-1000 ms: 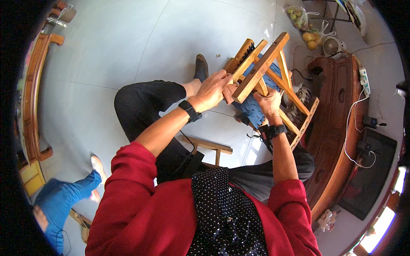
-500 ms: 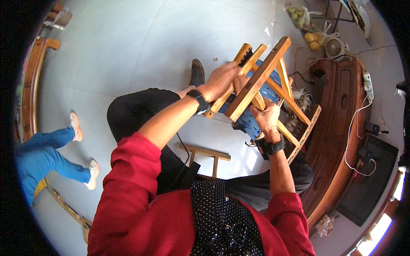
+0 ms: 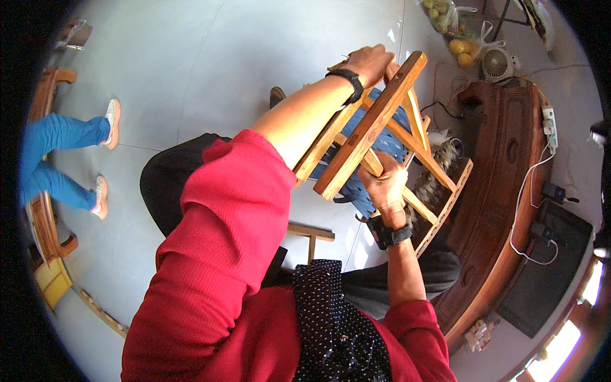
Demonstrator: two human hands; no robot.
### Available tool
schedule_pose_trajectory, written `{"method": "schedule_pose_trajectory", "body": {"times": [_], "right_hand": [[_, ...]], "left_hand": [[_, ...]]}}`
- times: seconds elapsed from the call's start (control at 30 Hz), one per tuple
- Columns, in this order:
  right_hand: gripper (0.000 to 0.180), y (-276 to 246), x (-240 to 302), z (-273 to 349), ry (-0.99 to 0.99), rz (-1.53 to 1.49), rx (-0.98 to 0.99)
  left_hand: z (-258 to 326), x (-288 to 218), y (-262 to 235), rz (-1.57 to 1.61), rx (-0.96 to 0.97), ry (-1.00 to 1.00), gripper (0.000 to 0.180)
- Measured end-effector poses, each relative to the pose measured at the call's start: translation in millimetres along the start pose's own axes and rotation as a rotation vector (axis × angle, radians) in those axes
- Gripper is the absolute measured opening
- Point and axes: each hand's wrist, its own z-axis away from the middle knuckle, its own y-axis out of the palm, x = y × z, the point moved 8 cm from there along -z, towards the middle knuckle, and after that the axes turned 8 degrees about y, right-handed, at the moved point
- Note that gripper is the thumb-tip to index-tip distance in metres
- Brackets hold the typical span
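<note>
A wooden frame of bars and slanted braces, like a folding stool, stands tilted between my arms. Blue strips of material show through it. Around a crossbar on its near side my right hand is closed. My left hand is bent over the frame's far end, its fingers curled and partly hidden, so what they grip cannot be made out. Black bands circle both wrists. Below the frame, a separate wooden T-shaped piece shows near my lap.
To the right stands a carved wooden cabinet, with a small fan and bags of fruit beyond. A grey furry or feathery thing lies behind the frame. At left another person's blue-trousered legs stand by wooden furniture.
My left hand has moved up and away along the frame to its far end. The right hand keeps its grip, shifting slightly. The other person's legs have moved up in view.
</note>
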Motion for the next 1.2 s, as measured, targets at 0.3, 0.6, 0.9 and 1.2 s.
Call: {"method": "schedule_pose_trajectory", "body": {"times": [0.3, 0.6, 0.9, 1.2], "right_hand": [[0.029, 6.3, -22.2, -4.0, 0.11, 0.122, 0.004], [0.029, 4.9, -17.7, -4.9, 0.108, 0.163, -0.011], [0.031, 6.1, -20.3, -6.0, 0.09, 0.193, -0.01], [0.032, 6.1, -16.2, -3.0, 0.1, 0.128, 0.028]], "left_hand": [[121.4, -28.2, -38.3, 0.197, 0.046, 0.03, 0.017], [269.4, -77.8, -82.2, 0.271, -0.11, 0.144, 0.019], [263.8, -60.8, -64.8, 0.33, -0.074, 0.115, 0.025], [127.6, -28.7, -41.8, 0.298, 0.008, -0.092, 0.036]]}}
